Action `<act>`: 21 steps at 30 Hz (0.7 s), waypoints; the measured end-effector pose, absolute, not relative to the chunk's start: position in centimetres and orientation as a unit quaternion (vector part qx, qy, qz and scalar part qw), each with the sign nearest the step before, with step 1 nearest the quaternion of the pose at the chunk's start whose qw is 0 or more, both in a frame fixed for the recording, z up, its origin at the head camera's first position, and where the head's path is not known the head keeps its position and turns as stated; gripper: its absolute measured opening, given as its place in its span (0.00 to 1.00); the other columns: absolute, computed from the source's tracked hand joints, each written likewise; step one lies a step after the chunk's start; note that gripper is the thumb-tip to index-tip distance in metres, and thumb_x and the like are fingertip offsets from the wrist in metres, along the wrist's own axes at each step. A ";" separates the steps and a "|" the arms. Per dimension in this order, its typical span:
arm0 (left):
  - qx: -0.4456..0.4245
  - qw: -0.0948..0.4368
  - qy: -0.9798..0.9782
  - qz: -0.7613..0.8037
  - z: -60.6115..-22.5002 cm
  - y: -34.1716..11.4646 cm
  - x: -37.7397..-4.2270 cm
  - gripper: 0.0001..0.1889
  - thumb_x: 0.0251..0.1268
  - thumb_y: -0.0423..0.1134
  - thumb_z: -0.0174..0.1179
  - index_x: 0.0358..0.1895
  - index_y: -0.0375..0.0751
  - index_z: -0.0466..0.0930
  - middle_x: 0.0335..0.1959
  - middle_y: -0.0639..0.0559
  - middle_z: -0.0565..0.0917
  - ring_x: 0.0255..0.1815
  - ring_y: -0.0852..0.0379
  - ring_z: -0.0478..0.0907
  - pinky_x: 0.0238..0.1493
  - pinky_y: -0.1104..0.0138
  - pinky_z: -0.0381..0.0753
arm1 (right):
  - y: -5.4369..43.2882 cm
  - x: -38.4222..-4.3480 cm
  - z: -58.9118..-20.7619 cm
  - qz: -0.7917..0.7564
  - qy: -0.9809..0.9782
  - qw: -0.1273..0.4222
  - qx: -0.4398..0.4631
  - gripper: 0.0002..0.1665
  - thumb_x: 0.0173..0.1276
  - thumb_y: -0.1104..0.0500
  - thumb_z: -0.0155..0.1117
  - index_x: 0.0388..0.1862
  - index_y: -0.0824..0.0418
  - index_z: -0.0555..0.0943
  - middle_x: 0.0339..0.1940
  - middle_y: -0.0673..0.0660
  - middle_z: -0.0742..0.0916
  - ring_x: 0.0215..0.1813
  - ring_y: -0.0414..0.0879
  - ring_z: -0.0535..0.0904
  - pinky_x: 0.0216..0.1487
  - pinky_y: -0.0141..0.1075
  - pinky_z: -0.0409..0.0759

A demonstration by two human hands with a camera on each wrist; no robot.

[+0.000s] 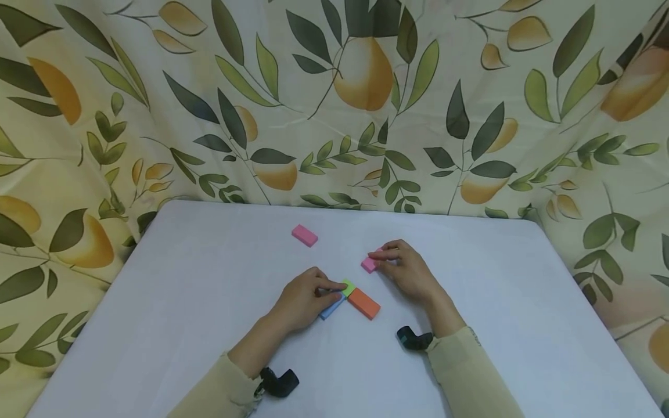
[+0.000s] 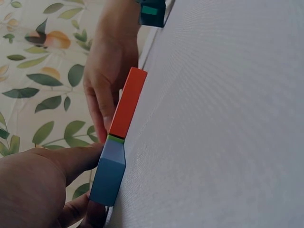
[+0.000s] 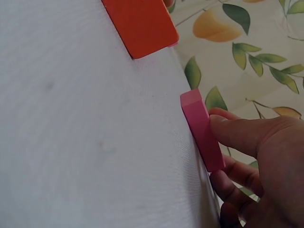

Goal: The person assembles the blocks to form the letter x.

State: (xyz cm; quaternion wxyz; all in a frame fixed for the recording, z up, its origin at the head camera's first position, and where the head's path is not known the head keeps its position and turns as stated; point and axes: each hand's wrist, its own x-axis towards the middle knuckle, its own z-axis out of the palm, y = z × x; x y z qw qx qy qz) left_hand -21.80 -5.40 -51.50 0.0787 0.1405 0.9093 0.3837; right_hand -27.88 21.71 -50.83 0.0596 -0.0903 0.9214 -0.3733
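Observation:
My left hand (image 1: 300, 299) holds a blue block (image 1: 332, 307) on the white table, its index fingertip reaching onto a small green block (image 1: 348, 287). An orange block (image 1: 364, 303) meets the green one at an angle to the blue. In the left wrist view, the blue block (image 2: 109, 178) and orange block (image 2: 128, 102) have the green sliver (image 2: 116, 138) between them. Farther right, my right hand (image 1: 410, 273) pinches a pink block (image 1: 369, 265) between thumb and fingers. The right wrist view has this pink block (image 3: 202, 130) low at the tabletop, apart from the orange block (image 3: 142, 26).
A second pink block (image 1: 304, 235) lies alone toward the back of the white table (image 1: 209, 261). Behind the table's far edge hangs a cloth (image 1: 324, 128) printed with fruit and leaves. Black wrist cameras (image 1: 279, 383) stick out beside both sleeves.

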 end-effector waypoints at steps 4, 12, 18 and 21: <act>0.140 0.077 0.911 0.381 -51.3 -5.4 -21.7 0.11 0.71 0.51 0.66 0.54 0.68 0.89 0.38 0.64 0.77 0.36 0.62 0.73 0.34 0.70 0.74 | 21.6 -27.8 -50.8 -0.381 0.919 0.062 -0.086 0.16 0.75 0.55 0.65 0.59 0.47 0.88 0.65 0.55 0.78 0.72 0.59 0.70 0.73 0.63 0.66; 0.141 0.073 0.910 0.382 -51.4 -5.5 -21.6 0.11 0.71 0.50 0.67 0.53 0.69 0.90 0.38 0.65 0.77 0.36 0.62 0.73 0.32 0.70 0.73 | 21.5 -27.7 -51.1 -0.378 0.920 0.050 -0.089 0.15 0.74 0.55 0.68 0.57 0.47 0.89 0.63 0.54 0.80 0.70 0.57 0.72 0.72 0.60 0.68; 0.142 0.074 0.911 0.381 -51.5 -5.5 -21.7 0.11 0.71 0.50 0.67 0.53 0.70 0.90 0.38 0.65 0.76 0.36 0.62 0.73 0.32 0.70 0.73 | 21.6 -27.8 -51.2 -0.377 0.920 0.053 -0.093 0.15 0.74 0.54 0.68 0.57 0.46 0.89 0.62 0.54 0.80 0.69 0.56 0.73 0.71 0.59 0.69; 0.141 0.075 0.911 0.380 -51.5 -5.5 -21.7 0.11 0.71 0.50 0.67 0.53 0.70 0.90 0.38 0.65 0.77 0.36 0.62 0.73 0.33 0.70 0.74 | 21.5 -27.8 -51.0 -0.373 0.921 0.054 -0.098 0.15 0.74 0.54 0.68 0.57 0.46 0.89 0.62 0.54 0.79 0.69 0.56 0.73 0.71 0.59 0.69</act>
